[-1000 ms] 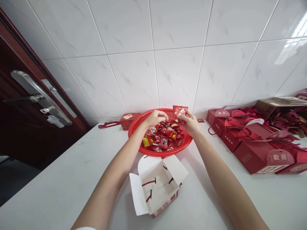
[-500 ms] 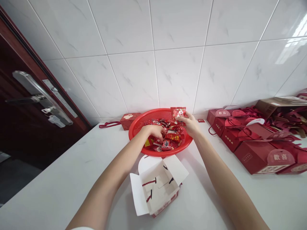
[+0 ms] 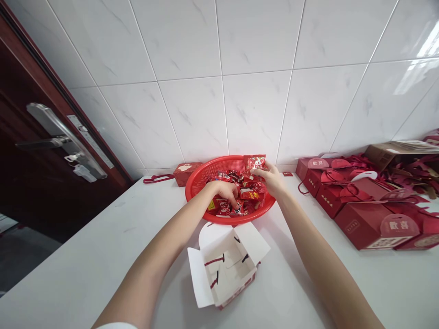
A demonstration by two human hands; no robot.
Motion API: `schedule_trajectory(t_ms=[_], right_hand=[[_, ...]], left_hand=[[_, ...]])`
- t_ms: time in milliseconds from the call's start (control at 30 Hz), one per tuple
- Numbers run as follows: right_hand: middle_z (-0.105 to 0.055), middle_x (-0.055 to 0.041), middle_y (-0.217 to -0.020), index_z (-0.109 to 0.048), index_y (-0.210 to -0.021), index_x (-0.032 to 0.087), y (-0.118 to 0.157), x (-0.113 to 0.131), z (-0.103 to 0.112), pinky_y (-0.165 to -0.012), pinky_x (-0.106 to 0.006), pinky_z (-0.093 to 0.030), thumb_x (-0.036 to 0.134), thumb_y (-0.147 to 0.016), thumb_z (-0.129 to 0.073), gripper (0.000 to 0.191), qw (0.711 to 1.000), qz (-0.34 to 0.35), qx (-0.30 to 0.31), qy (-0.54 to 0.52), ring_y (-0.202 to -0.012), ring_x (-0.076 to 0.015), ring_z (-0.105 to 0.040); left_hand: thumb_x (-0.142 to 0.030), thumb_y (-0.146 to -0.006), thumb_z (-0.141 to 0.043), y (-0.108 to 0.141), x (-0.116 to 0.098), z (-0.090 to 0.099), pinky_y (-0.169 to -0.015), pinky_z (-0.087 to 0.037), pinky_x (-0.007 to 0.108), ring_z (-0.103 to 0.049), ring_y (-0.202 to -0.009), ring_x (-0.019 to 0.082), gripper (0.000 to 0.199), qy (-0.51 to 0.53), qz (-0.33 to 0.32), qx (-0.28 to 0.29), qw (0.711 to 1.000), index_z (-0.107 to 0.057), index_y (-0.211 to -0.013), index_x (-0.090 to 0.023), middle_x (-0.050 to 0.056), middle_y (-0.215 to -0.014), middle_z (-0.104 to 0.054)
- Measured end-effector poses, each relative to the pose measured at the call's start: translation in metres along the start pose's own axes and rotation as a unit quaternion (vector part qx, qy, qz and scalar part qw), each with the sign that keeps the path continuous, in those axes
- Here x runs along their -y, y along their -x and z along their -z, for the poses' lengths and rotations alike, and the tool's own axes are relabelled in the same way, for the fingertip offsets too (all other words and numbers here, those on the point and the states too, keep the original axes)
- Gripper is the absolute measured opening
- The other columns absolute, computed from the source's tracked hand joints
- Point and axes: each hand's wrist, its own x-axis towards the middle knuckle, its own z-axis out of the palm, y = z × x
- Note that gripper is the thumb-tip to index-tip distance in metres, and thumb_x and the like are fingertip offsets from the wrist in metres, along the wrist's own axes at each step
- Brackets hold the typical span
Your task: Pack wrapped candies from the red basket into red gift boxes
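A red plastic basket (image 3: 196,186) filled with red wrapped sweets (image 3: 224,208) stands against the wall. My left hand (image 3: 224,191) reaches down into the sweets with its fingers bent; what lies between the fingertips is too small to make out. Over the basket's right side, my right hand (image 3: 271,178) grips a red packet (image 3: 254,162) between thumb and fingers. In front of the basket sits an open box (image 3: 229,269), white inside, with its flaps spread and red cord ends showing within.
Closed red gift boxes (image 3: 363,224) are grouped at the right, beside a brown carton (image 3: 384,155) of ribbons. A small red box (image 3: 185,172) with a ribbon (image 3: 157,178) is left of the basket. A door handle (image 3: 61,137) with keys is far left.
My left hand has shifted slightly right and down among the sweets. My right hand stays at the basket's edge with the red packet. The view has moved a little.
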Motion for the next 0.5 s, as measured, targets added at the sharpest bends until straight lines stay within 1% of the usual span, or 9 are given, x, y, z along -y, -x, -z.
schedule_trajectory(t_ms=[100,200,267,300,400,500], right_hand=[[-0.073,0.0026,-0.075,-0.067,-0.083,0.022,0.0011,0.0008,-0.0007,-0.066,-0.030,-0.056,0.023,-0.055,-0.082,0.032,1.000,0.001,0.001,0.001,-0.069,-0.0171,-0.068],[-0.072,0.0032,-0.073,-0.067,-0.083,0.021,0.0015,0.0018,-0.0012,-0.063,-0.029,-0.055,0.024,-0.054,-0.083,0.033,1.000,0.000,0.001,0.001,-0.067,-0.0164,-0.067],[-0.072,0.0030,-0.073,-0.066,-0.082,0.021,0.0015,0.0019,-0.0011,-0.063,-0.029,-0.055,0.024,-0.053,-0.083,0.033,1.000,-0.001,0.002,0.001,-0.067,-0.0164,-0.067],[-0.072,0.0029,-0.073,-0.066,-0.081,0.021,0.0014,0.0017,-0.0008,-0.064,-0.029,-0.055,0.024,-0.054,-0.083,0.033,1.000,0.000,0.002,0.001,-0.067,-0.0164,-0.067],[-0.073,0.0024,-0.074,-0.066,-0.082,0.021,0.0010,0.0008,0.0004,-0.065,-0.030,-0.056,0.025,-0.054,-0.082,0.032,1.000,0.002,0.004,0.000,-0.067,-0.0168,-0.068],[-0.073,0.0021,-0.075,-0.066,-0.083,0.022,0.0006,0.0002,0.0012,-0.066,-0.031,-0.057,0.025,-0.056,-0.082,0.032,1.000,0.005,0.006,-0.002,-0.068,-0.0171,-0.068]], left_hand=[[-0.035,-0.042,-0.089,0.0016,-0.0009,0.0013,-0.053,-0.037,0.026,-0.053,-0.052,0.016,0.024,0.011,-0.004,-0.007,1.000,-0.069,-0.051,-0.023,-0.002,-0.055,-0.065],[-0.029,-0.043,-0.087,0.0046,-0.0033,0.0032,-0.055,-0.039,0.026,-0.057,-0.057,0.018,0.020,0.025,-0.013,-0.010,1.000,-0.071,-0.054,-0.023,-0.002,-0.057,-0.066],[-0.025,-0.043,-0.085,0.0065,-0.0046,0.0041,-0.057,-0.041,0.026,-0.060,-0.061,0.019,0.020,0.037,-0.023,-0.020,0.999,-0.073,-0.059,-0.023,-0.003,-0.061,-0.067],[-0.024,-0.043,-0.085,0.0073,-0.0050,0.0044,-0.058,-0.042,0.026,-0.061,-0.065,0.020,0.023,0.044,-0.029,-0.028,0.998,-0.075,-0.065,-0.024,-0.002,-0.066,-0.069],[-0.019,-0.045,-0.081,0.0086,-0.0050,0.0053,-0.065,-0.046,0.025,-0.065,-0.077,0.022,0.041,0.063,-0.053,-0.052,0.995,-0.079,-0.086,-0.024,-0.002,-0.081,-0.074],[-0.015,-0.046,-0.078,0.0085,-0.0037,0.0067,-0.068,-0.048,0.025,-0.066,-0.085,0.023,0.050,0.118,-0.089,-0.083,0.986,-0.079,-0.096,-0.024,-0.001,-0.088,-0.075]])
